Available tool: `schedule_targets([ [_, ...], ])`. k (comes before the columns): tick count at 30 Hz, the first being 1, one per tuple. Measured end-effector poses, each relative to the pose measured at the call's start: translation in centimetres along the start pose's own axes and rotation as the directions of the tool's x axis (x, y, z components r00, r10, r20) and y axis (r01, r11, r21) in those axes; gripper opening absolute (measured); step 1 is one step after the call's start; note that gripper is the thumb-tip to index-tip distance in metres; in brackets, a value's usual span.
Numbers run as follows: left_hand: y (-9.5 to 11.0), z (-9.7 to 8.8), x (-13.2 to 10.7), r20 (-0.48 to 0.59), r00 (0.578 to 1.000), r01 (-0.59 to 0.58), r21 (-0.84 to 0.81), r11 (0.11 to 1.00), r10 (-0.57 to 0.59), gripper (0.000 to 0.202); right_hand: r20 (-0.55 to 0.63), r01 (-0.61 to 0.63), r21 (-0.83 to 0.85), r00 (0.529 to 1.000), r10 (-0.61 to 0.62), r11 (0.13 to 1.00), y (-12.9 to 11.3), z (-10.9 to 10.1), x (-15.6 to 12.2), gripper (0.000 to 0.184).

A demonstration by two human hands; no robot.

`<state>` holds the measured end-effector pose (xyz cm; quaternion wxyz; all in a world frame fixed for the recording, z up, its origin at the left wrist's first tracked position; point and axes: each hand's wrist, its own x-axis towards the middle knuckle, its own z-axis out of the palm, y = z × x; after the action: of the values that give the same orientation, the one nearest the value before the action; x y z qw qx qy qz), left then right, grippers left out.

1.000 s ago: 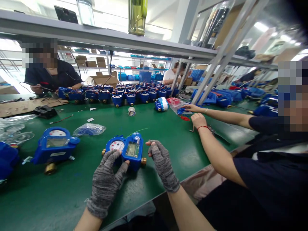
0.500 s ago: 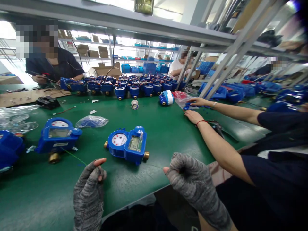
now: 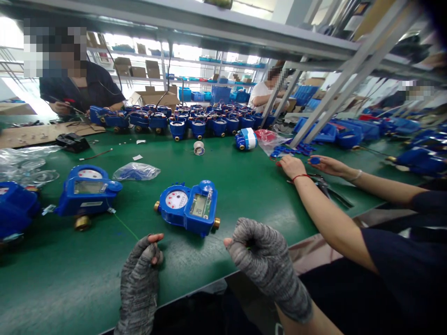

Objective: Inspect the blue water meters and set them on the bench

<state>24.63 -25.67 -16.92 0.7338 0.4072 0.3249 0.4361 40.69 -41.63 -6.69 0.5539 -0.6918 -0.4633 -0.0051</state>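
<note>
A blue water meter (image 3: 188,207) with a white dial and a small display lies on the green table (image 3: 244,186) in front of me. My left hand (image 3: 141,279), in a grey fingerless glove, is pinched on a thin green wire (image 3: 123,224) that runs up toward a second blue meter (image 3: 87,193) at the left. My right hand (image 3: 265,260), also gloved, is curled into a fist near the table's front edge, just right of the near meter; what it holds is hidden.
A row of several blue meters (image 3: 195,124) lines the far side. A co-worker's bare arms (image 3: 314,195) reach over the table at right, near small blue caps (image 3: 293,150) and a red bag (image 3: 267,138). Plastic bags (image 3: 136,172) lie at left. Another person (image 3: 75,88) sits opposite.
Both my hands left the near meter and drew back to the table's front edge, the left pinching the green wire. The co-worker's hands shifted and one now lifts a blue cap.
</note>
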Motion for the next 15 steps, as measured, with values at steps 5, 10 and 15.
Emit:
schedule_targets([
  [5, -0.26, -0.44, 0.15, 0.043, 0.999, 0.022, 0.05, 0.999, -0.024, 0.024, 0.019, 0.011, -0.02, 1.0, -0.01, 1.0, -0.01, 0.42, 0.09, 0.025],
  [10, -0.22, -0.55, 0.16, 0.044, 0.999, -0.01, 0.053, 0.999, 0.007, 0.021, 0.044, 0.006, -0.034, 0.999, -0.004, 0.999, -0.15, 0.61, 0.3, 0.025],
  [15, -0.26, -0.59, 0.28, 0.046, 0.999, -0.01, 0.066, 0.998, 0.007, 0.02, 0.059, 0.0, -0.011, 0.998, 0.0, 1.0, -0.56, 0.61, 0.36, 0.025],
])
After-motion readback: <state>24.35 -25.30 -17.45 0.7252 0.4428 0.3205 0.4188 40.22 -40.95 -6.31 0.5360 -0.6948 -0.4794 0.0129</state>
